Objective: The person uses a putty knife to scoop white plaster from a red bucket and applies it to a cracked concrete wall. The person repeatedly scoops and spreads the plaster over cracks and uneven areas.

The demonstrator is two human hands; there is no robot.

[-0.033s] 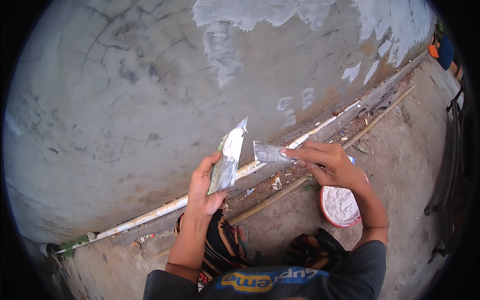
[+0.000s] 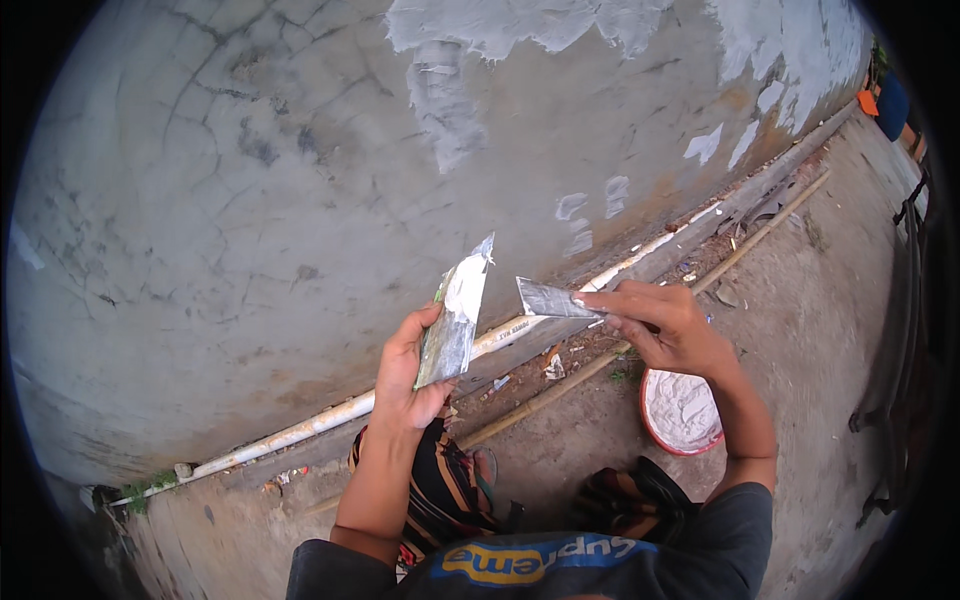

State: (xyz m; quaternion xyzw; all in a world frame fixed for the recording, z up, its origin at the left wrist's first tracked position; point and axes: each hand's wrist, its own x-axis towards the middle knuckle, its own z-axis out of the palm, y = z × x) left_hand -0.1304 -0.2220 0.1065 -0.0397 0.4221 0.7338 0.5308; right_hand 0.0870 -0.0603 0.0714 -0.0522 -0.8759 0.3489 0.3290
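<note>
Grey wall; trowel in left hand

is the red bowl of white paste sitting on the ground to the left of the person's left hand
No, the red bowl of white paste sits on the ground under the right hand, well to the right of the left hand.

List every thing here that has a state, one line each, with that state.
left hand: raised, gripping a metal scraper
left scraper: upright, white putty on its upper blade
right hand: gripping a second scraper
right scraper: level, blade pointing left, apart from the other
red bowl: on the ground, holding white putty
wall: grey, cracked, patched white
</note>
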